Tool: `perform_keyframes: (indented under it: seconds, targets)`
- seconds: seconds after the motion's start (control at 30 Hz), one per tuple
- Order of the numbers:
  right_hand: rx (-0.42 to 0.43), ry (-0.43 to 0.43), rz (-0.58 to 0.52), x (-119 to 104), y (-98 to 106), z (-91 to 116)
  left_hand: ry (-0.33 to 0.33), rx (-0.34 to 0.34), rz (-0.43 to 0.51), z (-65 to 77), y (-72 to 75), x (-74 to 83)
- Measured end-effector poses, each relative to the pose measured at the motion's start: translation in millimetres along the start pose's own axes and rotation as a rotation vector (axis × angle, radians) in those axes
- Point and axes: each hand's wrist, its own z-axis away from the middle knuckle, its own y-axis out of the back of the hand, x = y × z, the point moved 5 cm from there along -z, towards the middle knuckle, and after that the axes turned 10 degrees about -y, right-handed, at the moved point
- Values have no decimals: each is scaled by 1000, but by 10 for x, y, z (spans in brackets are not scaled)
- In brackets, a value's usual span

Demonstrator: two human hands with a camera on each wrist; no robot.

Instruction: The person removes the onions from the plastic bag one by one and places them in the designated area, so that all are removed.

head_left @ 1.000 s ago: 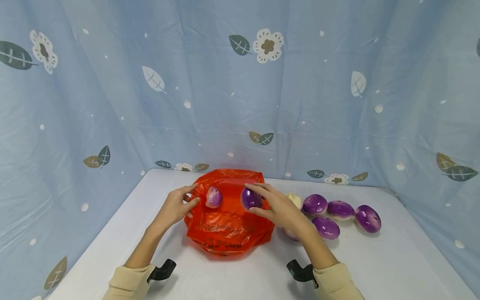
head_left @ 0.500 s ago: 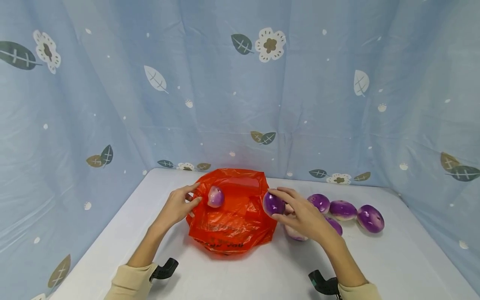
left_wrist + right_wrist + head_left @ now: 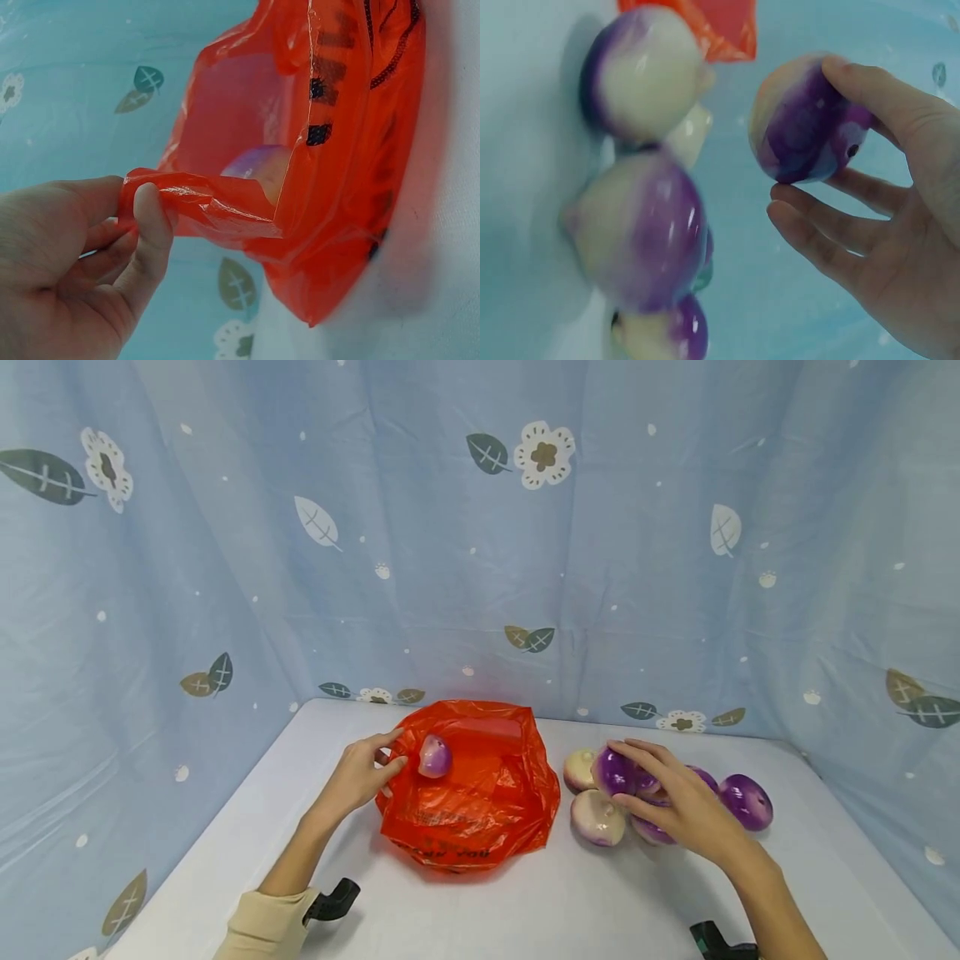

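Observation:
A red plastic bag (image 3: pixel 472 827) stands with its mouth spread, and my left hand (image 3: pixel 358 774) pinches the left part of its rim. In the left wrist view, thumb and fingers grip a folded strip of the bag (image 3: pixel 217 202). A purple-and-white turnip (image 3: pixel 435 757) shows inside the bag's mouth. My right hand (image 3: pixel 686 802) holds another turnip (image 3: pixel 799 124) between thumb and fingers, up over the loose turnips to the right of the bag. Below it, in the right wrist view, are a turnip (image 3: pixel 641 232) and a paler one (image 3: pixel 649 75).
On the white table (image 3: pixel 525 910), two pale-bottomed turnips (image 3: pixel 597 817) lie just right of the bag. A purple turnip (image 3: pixel 746 802) sits farthest right, with several partly hidden behind my right hand. A blue patterned curtain (image 3: pixel 450 527) closes off the back and sides.
My right hand has carried its turnip rightward, from over the bag's mouth to above the loose turnips. My left hand keeps its hold on the bag's rim.

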Motion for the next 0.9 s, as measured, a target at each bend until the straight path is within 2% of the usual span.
perform_keyframes:
  seconds: [0.1, 0.17, 0.33, 0.53, 0.73, 0.9]
  targets:
    - [35, -17, 45, 133, 88, 97, -10, -2, -7, 0, 1, -5]
    - [41, -29, 36, 217, 137, 147, -13, -3, -9, 1, 2, -8]
    - [33, -54, -26, 399, 258, 241, -9, -6, -4, 5, 3, -9]
    - [11, -141, 9, 624, 409, 357, 6, -6, 11, 9, 3, -13]
    - [34, -156, 36, 765, 545, 423, 0, -1, 11, 11, 3, -11]
    - [2, -161, 52, 856, 575, 437, -12, 2, 10, 1, 8, -2]
